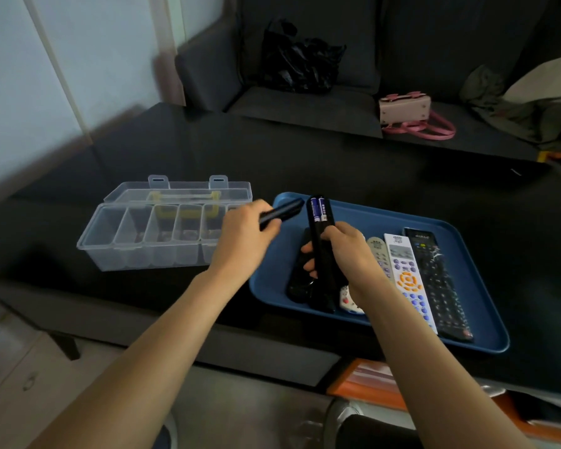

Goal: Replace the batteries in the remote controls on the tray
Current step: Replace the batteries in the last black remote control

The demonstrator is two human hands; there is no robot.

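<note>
A dark table (305, 163) stands before a grey sofa (305, 102) carrying a black bag (298, 59) and a pink handbag (405, 108). On the table's left, a clear plastic box (149, 234) lies open; its compartments hold small items too dim to identify. Beside it, a blue tray (467, 254) holds several remotes, among them a white remote (408, 280) and a black remote (441, 286). The right hand (350, 254) grips an opened remote (321, 260) above the tray, two blue batteries (318, 209) showing. The left hand (243, 241) clasps the battery cover (282, 212).

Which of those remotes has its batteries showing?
The black remote gripped upright by the right hand: two blue batteries show. The others lie on the blue tray.
</note>
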